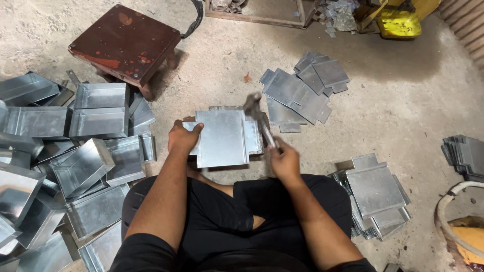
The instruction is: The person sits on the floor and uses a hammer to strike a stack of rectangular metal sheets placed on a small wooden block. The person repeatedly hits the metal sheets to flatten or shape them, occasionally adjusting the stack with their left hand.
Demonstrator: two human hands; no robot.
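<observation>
The person is sitting on the bare floor [403, 100], legs folded, working right in front of the knees. The left hand [182, 138] is gripping the left edge of a flat, notched metal sheet [222, 137], thumb on top and fingers curled under, pinning it so it is not sliding about. The sheet is lying on the floor just ahead of the lap, with what looks like another piece or a block showing beneath its far and right edges; I cannot tell which.

The right hand [285, 159] is clenched around the handle of a hammer [258, 117], whose head is blurring above the sheet's right side, so it is swinging. Holding with one hand and striking with the other is keeping the fingers well away from the struck edge.

To the person's left, finished-looking metal trays [98, 108] with turned-up walls are piling against one another, some tipped on their sides, within easy reach for tossing aside. Flat cut blanks [302, 93] are lying beyond the work, and a neater stack of blanks [375, 194] is sitting just beside the right knee, handy for picking up. A low, dark red stool [126, 43] is standing behind the trays, and another stack of sheets [464, 156] is resting near the right edge.
</observation>
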